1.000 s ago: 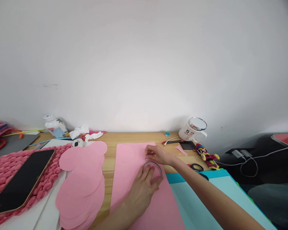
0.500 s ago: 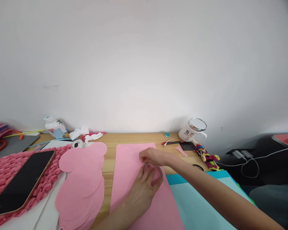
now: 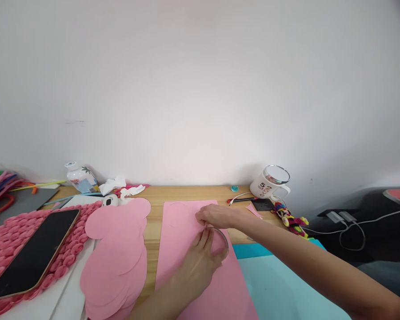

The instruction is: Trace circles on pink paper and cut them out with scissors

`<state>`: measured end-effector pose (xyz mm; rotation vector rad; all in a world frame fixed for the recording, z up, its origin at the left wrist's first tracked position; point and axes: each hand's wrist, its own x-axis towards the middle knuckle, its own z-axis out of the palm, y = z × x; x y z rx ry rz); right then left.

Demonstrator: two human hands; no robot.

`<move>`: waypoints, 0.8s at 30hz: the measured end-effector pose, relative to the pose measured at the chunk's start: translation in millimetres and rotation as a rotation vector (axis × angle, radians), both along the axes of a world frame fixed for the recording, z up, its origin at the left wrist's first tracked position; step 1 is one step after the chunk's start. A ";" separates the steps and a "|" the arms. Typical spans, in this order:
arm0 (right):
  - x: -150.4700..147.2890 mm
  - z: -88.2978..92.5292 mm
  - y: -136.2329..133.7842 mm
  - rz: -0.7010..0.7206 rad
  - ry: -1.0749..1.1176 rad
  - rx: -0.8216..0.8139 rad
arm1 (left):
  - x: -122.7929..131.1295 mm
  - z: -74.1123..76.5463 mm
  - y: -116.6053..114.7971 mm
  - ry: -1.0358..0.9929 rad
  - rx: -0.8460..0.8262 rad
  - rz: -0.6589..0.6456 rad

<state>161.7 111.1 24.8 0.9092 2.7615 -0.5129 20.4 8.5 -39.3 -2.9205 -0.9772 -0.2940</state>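
A large sheet of pink paper (image 3: 186, 235) lies in front of me, with faint circle outlines drawn near its far left corner. On its right part rests a thin grey ring (image 3: 225, 238), pink showing inside its rim. My left hand (image 3: 202, 262) presses down on this ring, fingers and thumb spread across it to hold it. Just beyond, my right hand (image 3: 213, 216) is closed in a pinch at the ring's far edge. Whatever it pinches is hidden by the fingers.
Cut pink paper shapes (image 3: 116, 258) are piled at left, beside a phone (image 3: 33, 251) on a pink knitted mat (image 3: 15, 226). Behind stand a white bottle (image 3: 82, 178) and crumpled tissues (image 3: 112, 185). A mug (image 3: 266, 184), doll (image 3: 290, 218) and light-blue sheets (image 3: 283, 284) are at right.
My right hand has moved slightly along the ring's far edge. The left fingers have shifted a little, baring more of the rim. The view has shifted slightly.
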 end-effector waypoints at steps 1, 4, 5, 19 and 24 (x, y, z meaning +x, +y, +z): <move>3.5 1.6 -1.0 -0.013 -0.002 0.010 | 0.4 1.9 0.3 0.005 -0.005 0.007; 14.9 4.3 -5.5 -0.070 0.003 0.038 | 1.7 6.7 2.1 0.024 -0.032 -0.001; 18.6 4.3 -7.5 -0.093 0.008 0.047 | 1.9 8.4 2.9 0.026 -0.043 -0.006; 47.9 -15.1 -45.6 -0.607 0.154 0.064 | 1.2 68.0 9.4 0.236 -0.236 -0.076; 48.9 -26.5 -57.6 -0.832 0.184 0.061 | 4.6 70.0 13.1 0.305 -0.266 -0.085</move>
